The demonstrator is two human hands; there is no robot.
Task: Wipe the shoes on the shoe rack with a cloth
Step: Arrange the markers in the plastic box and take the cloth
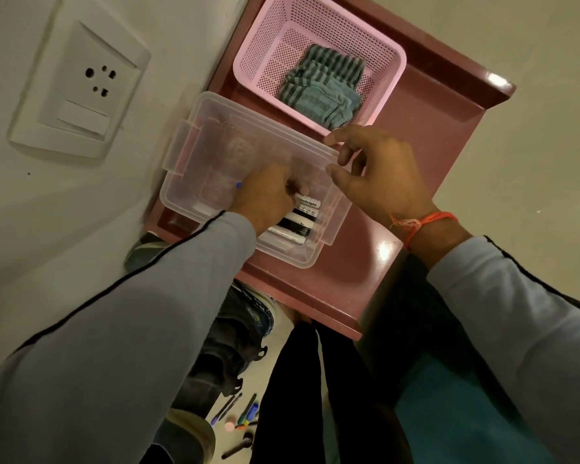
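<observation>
A folded grey-and-teal striped cloth (325,88) lies in a pink mesh basket (275,31) on top of the maroon shoe rack (432,128). In front of the basket stands a clear plastic box (295,256) with black and white markers (298,226) inside. My right hand (379,182) pinches the edge of the box's clear lid (248,142) and holds it tilted up. My left hand (265,195) is inside the box, fingers closed around a pen whose blue tip (238,185) sticks out. Dark shoes (245,323) show on the shelves below the rack top.
A wall with a white socket plate (81,92) runs along the left of the rack. Several pens and small items (241,413) lie on the floor below. My dark trousers (302,380) stand close to the rack's front edge.
</observation>
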